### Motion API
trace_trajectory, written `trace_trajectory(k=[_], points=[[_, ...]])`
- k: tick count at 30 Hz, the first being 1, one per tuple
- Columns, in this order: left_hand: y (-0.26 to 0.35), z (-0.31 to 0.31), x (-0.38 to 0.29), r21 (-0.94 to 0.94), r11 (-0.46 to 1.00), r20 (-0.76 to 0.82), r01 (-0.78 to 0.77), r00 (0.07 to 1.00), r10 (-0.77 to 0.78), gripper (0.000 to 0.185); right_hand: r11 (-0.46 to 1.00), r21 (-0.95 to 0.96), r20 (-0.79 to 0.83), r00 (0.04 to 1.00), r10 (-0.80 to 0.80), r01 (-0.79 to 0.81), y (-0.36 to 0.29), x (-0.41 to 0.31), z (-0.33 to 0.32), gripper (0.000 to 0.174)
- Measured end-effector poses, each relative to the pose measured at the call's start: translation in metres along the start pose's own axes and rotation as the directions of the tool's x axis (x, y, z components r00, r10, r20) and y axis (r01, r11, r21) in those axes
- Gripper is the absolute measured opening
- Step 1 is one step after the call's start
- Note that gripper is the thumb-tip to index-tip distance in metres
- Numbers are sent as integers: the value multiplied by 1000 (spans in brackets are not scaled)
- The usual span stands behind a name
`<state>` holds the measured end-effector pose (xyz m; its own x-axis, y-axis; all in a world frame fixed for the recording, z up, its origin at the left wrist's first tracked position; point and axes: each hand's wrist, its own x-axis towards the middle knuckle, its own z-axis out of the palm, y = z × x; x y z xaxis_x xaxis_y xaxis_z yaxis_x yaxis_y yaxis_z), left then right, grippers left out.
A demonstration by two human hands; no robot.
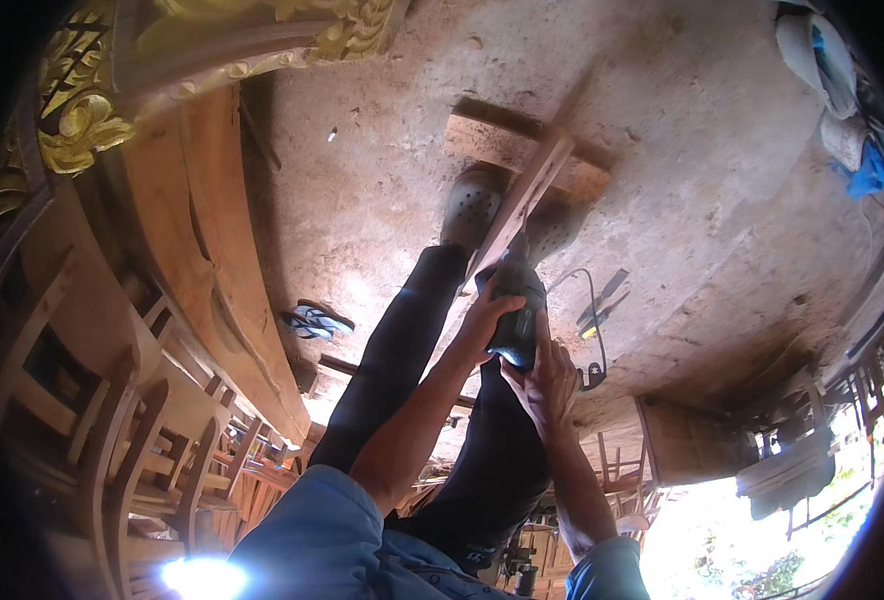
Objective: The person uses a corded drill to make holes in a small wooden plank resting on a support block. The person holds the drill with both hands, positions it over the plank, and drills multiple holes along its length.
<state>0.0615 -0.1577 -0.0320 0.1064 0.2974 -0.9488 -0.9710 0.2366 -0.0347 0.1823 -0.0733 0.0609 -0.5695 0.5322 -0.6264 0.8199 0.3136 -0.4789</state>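
A dark power drill [515, 307] is held in both hands, low between the knees. My left hand [485, 319] wraps the drill body from the left, its thumb across the top. My right hand [549, 379] grips the rear of the drill, with the index finger stretched along its side. The front of the drill points at a long wooden bar [528, 187], and its thin bit appears to meet the bar's side; the exact contact is too small to tell. Lying across a short wooden board [483, 139], the bar runs back between my legs. Grey clogs [473, 202] stand on either side of it.
Chisels [603, 304] and a black power cord [596, 330] lie on the concrete floor at right. Sandals [318, 320] are at left, near long wooden planks [209, 247]. Wooden chairs [134, 435] line the lower left. A gilded carved frame [82, 135] fills the upper left corner.
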Motion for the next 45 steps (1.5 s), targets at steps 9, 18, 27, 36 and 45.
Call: trace_trajectory(k=[9, 18, 27, 36, 45], points=[[20, 33, 7, -100, 995, -58, 5, 998, -10, 61, 999, 7, 11, 999, -37, 37, 20, 25, -7, 117], [26, 68, 48, -229, 972, -84, -54, 996, 36, 23, 975, -143, 292, 934, 205, -169, 24, 88, -64, 107], [41, 94, 80, -486, 874, -52, -18, 999, -8, 18, 977, -211, 402, 911, 98, -12, 30, 160, -105, 90], [49, 111, 71, -508, 859, -130, -61, 992, -6, 23, 984, -174, 431, 895, 119, -47, 23, 164, -113, 92], [54, 143, 107, -546, 812, -324, -208, 946, 24, 15, 989, 57, 476, 874, 96, -140, 45, 200, -128, 77]])
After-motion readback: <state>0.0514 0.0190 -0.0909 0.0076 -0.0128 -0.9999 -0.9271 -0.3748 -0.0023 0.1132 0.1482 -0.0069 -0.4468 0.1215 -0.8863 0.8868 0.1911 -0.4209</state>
